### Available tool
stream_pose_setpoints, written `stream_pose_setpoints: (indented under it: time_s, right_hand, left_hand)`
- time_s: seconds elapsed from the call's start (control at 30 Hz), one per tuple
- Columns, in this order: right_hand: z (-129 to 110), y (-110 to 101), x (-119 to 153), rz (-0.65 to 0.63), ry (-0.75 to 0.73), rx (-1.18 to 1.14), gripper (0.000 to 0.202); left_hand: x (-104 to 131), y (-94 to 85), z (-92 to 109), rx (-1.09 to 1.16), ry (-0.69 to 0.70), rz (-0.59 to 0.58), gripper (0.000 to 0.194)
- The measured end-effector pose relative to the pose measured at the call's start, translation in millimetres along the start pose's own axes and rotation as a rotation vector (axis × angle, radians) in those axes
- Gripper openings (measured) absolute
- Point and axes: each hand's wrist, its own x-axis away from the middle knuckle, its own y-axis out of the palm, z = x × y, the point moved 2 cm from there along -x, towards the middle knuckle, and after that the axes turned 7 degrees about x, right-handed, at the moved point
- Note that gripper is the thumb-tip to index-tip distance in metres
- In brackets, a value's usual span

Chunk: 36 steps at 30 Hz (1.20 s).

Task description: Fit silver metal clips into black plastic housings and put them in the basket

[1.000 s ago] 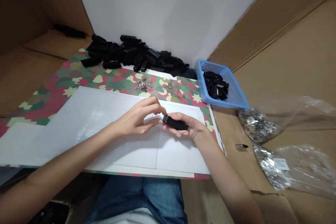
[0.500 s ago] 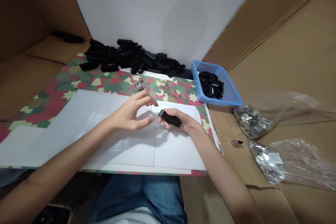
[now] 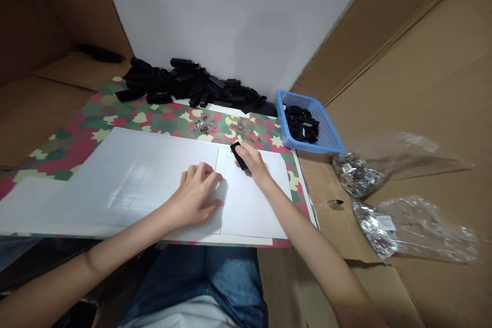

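My right hand (image 3: 251,160) grips a small black oblong piece (image 3: 239,156), thumb along its side, over the right part of the white sheets (image 3: 146,179). Its exact kind does not show. Lower and to the left, my left hand (image 3: 198,195) hovers over or rests on the sheets with its fingers bent and the thumb apart, and nothing shows between them. Just beyond the hands lie two little heaps of tiny metal parts, a left heap (image 3: 204,124) and a right heap (image 3: 241,128), the latter close to my right hand.
A long pile of similar black pieces (image 3: 184,84) lies along the white wall at the back. The blue basket (image 3: 328,136) at right holds more black pieces. Clear bags of shiny metal parts, an upper bag (image 3: 355,174) and a lower bag (image 3: 374,230), lie on cardboard.
My right hand has moved up and away from me with the black piece, towards the right heap. My left hand has dropped nearer me, its fingers more curled.
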Motion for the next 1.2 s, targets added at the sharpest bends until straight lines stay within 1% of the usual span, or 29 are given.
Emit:
stream_pose_setpoints:
  time_s: [0.1, 0.2, 0.33, 0.53, 0.63, 0.73, 0.83, 0.9, 0.97, 1.03, 1.13, 1.2]
  right_hand:
    - [1.9, 0.7, -1.9, -0.009, -0.006, 0.024, 0.039]
    - [1.4, 1.1, -1.9, -0.026, -0.001, 0.056, 0.039]
    - [1.3, 0.8, -1.2, -0.042, -0.001, 0.104, 0.038]
    - [5.2, 0.9, -4.1, -0.057, -0.01, 0.141, 0.039]
    - [5.6, 0.6, -5.5, -0.059, -0.017, 0.148, 0.039]
    - [4.7, 0.1, -5.8, -0.048, -0.027, 0.159, 0.039]
    - [4.2, 0.1, -5.9, -0.04, -0.029, 0.169, 0.039]
    - [4.0, 0.3, -6.3, -0.036, -0.031, 0.171, 0.038]
    - [3.5, 0.3, -6.7, -0.025, -0.042, 0.192, 0.038]
    - [2.7, 0.1, -7.0, -0.009, -0.057, 0.227, 0.037]
    - [1.7, -0.1, -7.3, 0.004, -0.069, 0.276, 0.037]
    - [1.1, 0.0, -7.4, 0.006, -0.07, 0.296, 0.037]
  left_hand:
    - [-6.7, -2.3, -0.6, 0.055, -0.043, -0.004, 0.041]
    - [-13.2, -2.6, 0.5, 0.046, -0.098, 0.003, 0.042]
    - [-21.8, -1.1, 2.3, 0.048, -0.167, 0.015, 0.031]
    - [-35.4, 0.2, 2.0, 0.053, -0.169, 0.025, 0.023]
    - [-37.1, 0.2, 1.7, 0.047, -0.131, 0.048, 0.019]
    - [-33.4, -1.4, 1.7, 0.045, -0.079, 0.081, 0.018]
    - [-28.4, -2.1, 1.4, 0.045, -0.023, 0.091, 0.028]
    - [-25.1, -0.5, 2.1, 0.031, 0.028, 0.076, 0.031]
    - [-21.3, 2.7, 3.8, -0.026, 0.079, 0.077, 0.028]
    - [-16.9, 6.5, 6.3, -0.134, 0.125, 0.111, 0.026]
    - [-11.0, 10.5, 8.8, -0.279, 0.147, 0.195, 0.027]
    - [-9.0, 11.5, 9.3, -0.313, 0.151, 0.223, 0.026]
